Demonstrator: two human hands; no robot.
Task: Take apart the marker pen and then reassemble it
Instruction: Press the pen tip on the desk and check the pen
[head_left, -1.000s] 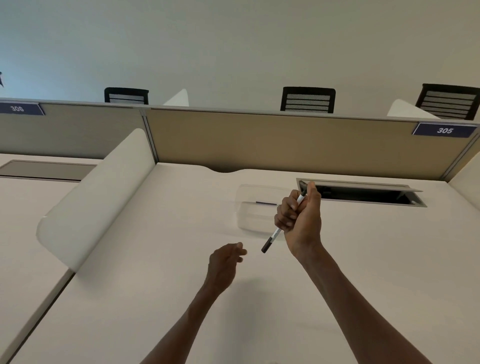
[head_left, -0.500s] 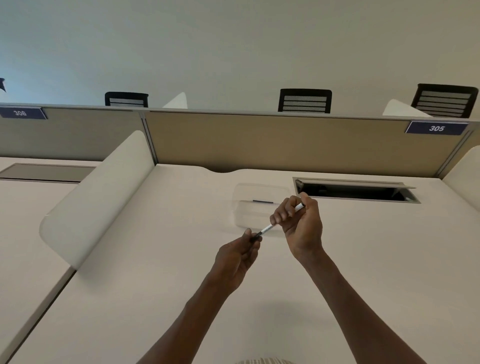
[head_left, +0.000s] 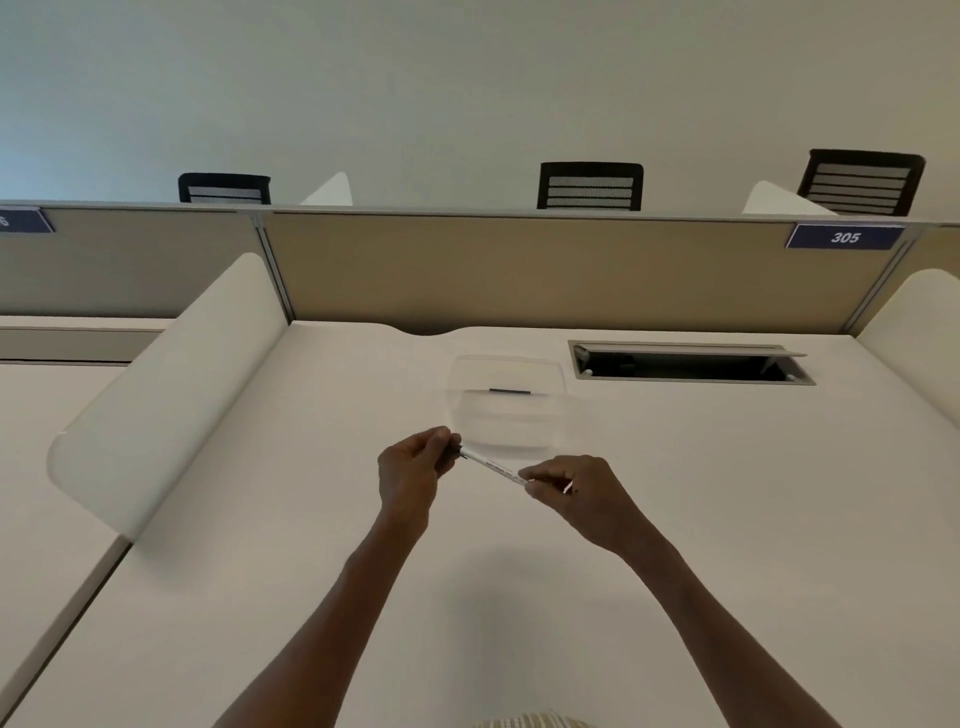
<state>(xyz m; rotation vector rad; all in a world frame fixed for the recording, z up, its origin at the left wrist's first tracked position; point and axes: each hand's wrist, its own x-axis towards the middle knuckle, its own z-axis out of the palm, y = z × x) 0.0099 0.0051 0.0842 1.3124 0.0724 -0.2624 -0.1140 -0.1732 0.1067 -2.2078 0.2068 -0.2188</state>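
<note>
Above the table (head_left: 675, 519), at centre, you hold the pen (head_left: 493, 467) level between both hands. Your left hand (head_left: 410, 475) pinches its dark cap end at 9 o'clock; your right hand (head_left: 582, 493) grips the white barrel at 3. Pull too sharply and the cap may fly off, or ink may mark your fingers (head_left: 535, 475). A clear tray (head_left: 506, 402) lies at 12.

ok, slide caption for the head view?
Both hands, left and right, grip opposite ends of the marker above the desk.
</note>
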